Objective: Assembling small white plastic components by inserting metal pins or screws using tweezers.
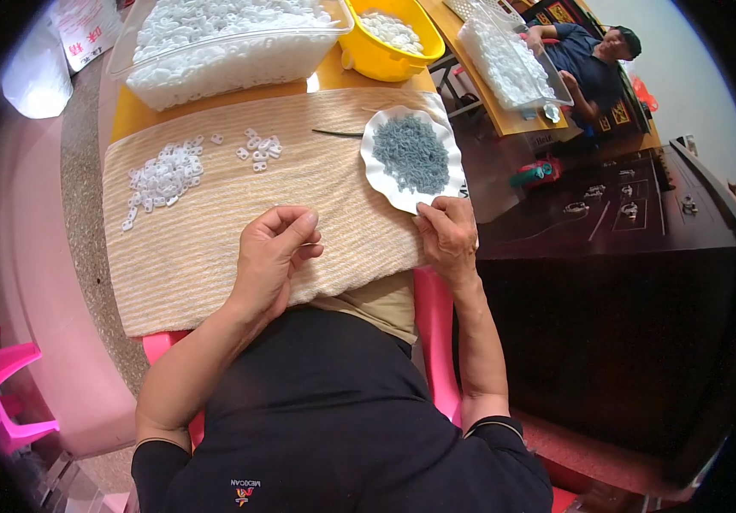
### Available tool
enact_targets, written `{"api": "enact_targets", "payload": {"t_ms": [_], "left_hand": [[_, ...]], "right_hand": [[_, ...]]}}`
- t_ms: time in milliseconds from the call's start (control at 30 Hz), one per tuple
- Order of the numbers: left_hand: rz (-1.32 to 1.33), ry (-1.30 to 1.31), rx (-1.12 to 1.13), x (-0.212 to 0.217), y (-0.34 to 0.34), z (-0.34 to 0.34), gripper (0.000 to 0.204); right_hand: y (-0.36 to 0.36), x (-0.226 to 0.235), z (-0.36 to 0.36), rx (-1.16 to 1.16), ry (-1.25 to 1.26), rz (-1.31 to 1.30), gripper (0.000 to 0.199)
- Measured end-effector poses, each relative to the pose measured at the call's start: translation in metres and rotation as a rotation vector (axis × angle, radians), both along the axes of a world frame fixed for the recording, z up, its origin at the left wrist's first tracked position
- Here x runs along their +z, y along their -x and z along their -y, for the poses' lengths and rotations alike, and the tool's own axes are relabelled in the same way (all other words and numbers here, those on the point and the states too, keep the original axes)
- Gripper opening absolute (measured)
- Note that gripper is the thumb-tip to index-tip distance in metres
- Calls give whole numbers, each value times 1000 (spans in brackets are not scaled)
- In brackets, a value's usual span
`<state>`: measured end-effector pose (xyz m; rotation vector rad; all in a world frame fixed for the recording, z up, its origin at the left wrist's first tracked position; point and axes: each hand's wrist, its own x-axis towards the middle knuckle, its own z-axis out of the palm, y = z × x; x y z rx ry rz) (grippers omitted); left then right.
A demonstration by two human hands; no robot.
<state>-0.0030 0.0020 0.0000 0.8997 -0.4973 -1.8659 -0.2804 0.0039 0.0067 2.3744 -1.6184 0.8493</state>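
Note:
My left hand (275, 252) rests on a beige striped cloth (197, 256) with its fingers curled together; whether it pinches a small part is hidden. My right hand (447, 238) lies at the near rim of a white scalloped plate (378, 171) and touches it. The plate holds a heap of small grey-blue pieces (410, 152). A pile of small white plastic parts (164, 177) lies on the cloth at the far left, with a few loose white parts (261, 147) beside it. A thin dark tool (338, 132) lies just left of the plate.
Behind the cloth stand a clear bin of white parts (222, 64) and a yellow bowl (385, 60) with more. Another clear tray (509, 64) sits on a far table where another person (590, 56) sits. A dark wooden table (624, 214) is at right, pink stools (0, 385) at lower left.

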Motion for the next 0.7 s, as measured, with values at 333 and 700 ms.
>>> {"api": "enact_targets", "payload": {"t_ms": [333,700], "left_hand": [[17,7,-17,0,0,0,11],[-16,-3,-2,-3,1,0,12]], "right_hand": [[5,-6,1,45,88,12,15],[3,-2,2,38,73,29,5]]}}
